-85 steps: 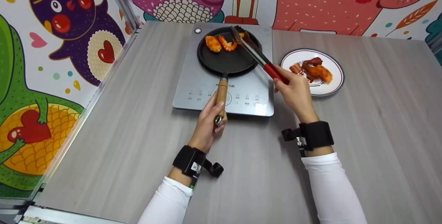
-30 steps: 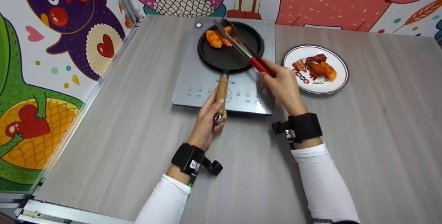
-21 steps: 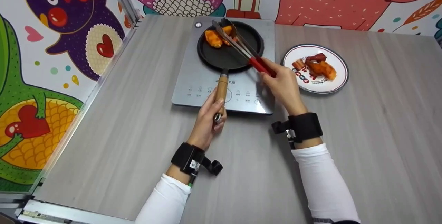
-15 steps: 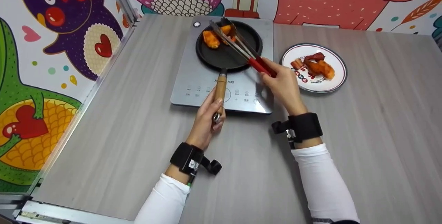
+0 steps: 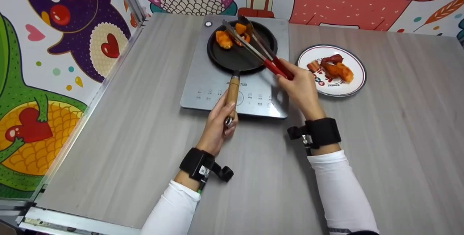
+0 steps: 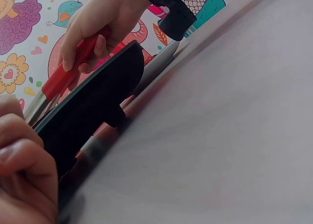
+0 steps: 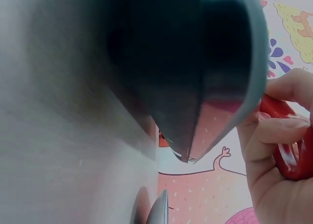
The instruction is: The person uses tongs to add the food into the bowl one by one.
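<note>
In the head view, my left hand (image 5: 218, 123) grips the wooden handle (image 5: 233, 89) of a round black frying pan (image 5: 235, 59). My right hand (image 5: 301, 85) holds metal tongs with red handles (image 5: 274, 67), their two arms spread over the pan. At the pan's far side lie an orange-brown chicken piece (image 5: 223, 40), a curled shrimp (image 5: 245, 38) and another orange piece (image 5: 240, 29). The shrimp is partly hidden behind the tongs' near arm; whether the tongs touch it I cannot tell. The right wrist view shows fingers curled round the red tongs handle (image 7: 292, 160).
Beneath the pan is a flat silver induction cooker (image 5: 203, 79). To its right stands a white plate (image 5: 357, 85) bearing a chicken drumstick and other cooked pieces. A painted wall (image 5: 326, 6) borders the wood-grain table (image 5: 398, 126) at the back, another at the left.
My right hand has brought the tongs leftward over the food since the earliest frame. Over the last half second their arms have spread wider. My left hand keeps its hold on the handle.
</note>
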A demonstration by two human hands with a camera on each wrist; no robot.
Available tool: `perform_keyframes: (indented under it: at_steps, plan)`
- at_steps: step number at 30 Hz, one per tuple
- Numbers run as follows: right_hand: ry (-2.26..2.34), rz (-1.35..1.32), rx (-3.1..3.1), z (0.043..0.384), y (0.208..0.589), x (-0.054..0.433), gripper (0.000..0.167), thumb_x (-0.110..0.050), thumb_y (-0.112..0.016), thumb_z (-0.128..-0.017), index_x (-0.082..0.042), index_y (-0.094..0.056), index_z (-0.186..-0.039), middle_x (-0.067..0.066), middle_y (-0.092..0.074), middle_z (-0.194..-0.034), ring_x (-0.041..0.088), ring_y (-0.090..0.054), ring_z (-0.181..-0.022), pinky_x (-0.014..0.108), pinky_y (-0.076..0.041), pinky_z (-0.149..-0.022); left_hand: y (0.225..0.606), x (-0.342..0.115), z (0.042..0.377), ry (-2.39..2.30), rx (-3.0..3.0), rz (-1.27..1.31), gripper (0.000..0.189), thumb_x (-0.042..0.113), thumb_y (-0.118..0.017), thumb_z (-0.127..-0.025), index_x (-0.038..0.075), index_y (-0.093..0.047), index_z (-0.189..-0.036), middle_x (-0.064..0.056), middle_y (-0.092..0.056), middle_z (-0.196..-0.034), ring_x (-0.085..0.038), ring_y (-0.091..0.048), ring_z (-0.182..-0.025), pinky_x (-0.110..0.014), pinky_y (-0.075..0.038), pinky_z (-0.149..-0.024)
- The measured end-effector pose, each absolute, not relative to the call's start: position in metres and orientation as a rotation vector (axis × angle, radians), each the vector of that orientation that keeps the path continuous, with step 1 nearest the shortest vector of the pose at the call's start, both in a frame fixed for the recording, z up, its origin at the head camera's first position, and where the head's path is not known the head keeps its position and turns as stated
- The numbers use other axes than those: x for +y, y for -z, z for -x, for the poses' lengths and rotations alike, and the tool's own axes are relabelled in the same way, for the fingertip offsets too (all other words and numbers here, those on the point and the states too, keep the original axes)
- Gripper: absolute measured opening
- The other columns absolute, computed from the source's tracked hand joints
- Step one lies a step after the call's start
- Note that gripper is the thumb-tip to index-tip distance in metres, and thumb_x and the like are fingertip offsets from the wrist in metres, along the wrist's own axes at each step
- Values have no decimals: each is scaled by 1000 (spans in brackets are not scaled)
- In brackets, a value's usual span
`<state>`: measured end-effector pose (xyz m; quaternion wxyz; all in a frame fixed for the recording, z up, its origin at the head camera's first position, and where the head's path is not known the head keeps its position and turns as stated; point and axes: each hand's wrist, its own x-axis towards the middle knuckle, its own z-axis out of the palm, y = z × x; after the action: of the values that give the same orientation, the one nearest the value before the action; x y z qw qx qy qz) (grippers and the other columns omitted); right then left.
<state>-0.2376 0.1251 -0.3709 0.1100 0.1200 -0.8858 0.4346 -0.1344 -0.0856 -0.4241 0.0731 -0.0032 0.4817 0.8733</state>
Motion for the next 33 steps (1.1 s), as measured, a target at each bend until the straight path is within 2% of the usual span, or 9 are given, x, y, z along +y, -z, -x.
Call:
perform_keyframes:
  at_steps: [10,20,33]
  plan:
    - [-1300,-349,-2634,239,371,124,44,-17,-63,-81,-18,-55,-124,9,-59,-114,18,-55,-93,33,-45,-77,424,-86,134,-2620,1458,3,55,32,-59,-85,37,-36,-134,1,-42,-64,-7,-36,-47,-16,-25,-35]
    - [-1285,-336,-2645,236,371,125,45,-18,-64,-80,-19,-54,-124,7,-59,-114,16,-55,-91,29,-46,-75,424,-86,134,-2629,1431,12,55,30,-60,-85,37,-36,-134,1,-41,-65,-7,-36,-47,-15,-25,-35]
    - [-1238,-330,-2607,225,366,132,44,-20,-62,-80,-18,-56,-123,9,-61,-108,18,-56,-82,31,-45,-65,425,-87,135,-2617,1493,-2,57,33,-60,-85,34,-34,-136,2,-41,-63,-7,-35,-46,-15,-25,-35]
